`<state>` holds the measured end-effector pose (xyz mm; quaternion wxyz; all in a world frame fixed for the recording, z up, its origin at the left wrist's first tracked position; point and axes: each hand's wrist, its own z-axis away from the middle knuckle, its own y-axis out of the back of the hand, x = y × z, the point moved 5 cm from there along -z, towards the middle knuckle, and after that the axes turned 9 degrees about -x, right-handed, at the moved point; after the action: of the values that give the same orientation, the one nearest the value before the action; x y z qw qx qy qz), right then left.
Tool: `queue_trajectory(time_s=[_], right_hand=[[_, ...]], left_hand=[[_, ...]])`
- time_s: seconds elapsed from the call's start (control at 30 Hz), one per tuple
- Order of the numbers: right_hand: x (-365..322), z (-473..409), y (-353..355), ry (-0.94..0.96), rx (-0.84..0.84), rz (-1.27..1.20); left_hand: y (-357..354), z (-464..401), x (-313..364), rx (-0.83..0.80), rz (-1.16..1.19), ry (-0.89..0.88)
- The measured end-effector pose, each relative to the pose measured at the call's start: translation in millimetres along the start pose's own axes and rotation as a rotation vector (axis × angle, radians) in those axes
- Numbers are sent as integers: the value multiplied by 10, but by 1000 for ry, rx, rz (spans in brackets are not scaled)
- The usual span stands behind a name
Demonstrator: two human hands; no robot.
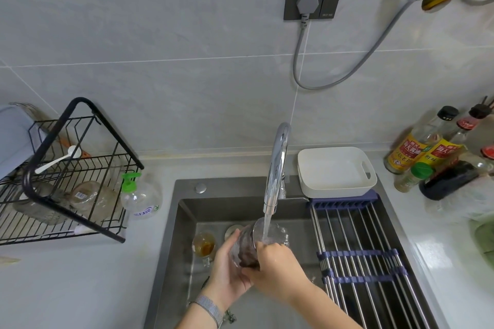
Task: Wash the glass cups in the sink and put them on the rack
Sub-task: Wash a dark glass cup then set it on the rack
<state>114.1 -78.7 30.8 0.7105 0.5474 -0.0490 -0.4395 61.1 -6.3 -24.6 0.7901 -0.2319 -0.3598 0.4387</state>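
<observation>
So we've got the glass cup [256, 243] at lower center, under the running faucet [276, 168] over the sink [184, 222]. Left hand [227, 272] wraps around it, right hand [278, 267] has fingers curled inside it.

Two bare forearms enter from the bottom edge, with no sleeves reaching the wrists. The left hand [230, 272] has a silver woven-mesh metal watch band [209, 308] round its wrist. The right hand [278, 270] and its wrist wear nothing.
</observation>
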Motion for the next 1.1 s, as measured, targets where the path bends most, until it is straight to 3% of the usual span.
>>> queue_trajectory(time_s=[0.3,0.57,0.67,0.9,1.1], right_hand=[[217,86,47,425,299,243],[-62,152,120,302,602,145],[-83,126,54,314,587,111],[177,84,57,660,391,175],[139,49,44,560,398,197]], left_hand=[[90,-88,38,33,-20,58],[65,-55,42,-71,19,-25],[124,-78,74,-43,15,-42],[180,-111,155,-28,-55,104],[107,-100,152,-28,18,30]])
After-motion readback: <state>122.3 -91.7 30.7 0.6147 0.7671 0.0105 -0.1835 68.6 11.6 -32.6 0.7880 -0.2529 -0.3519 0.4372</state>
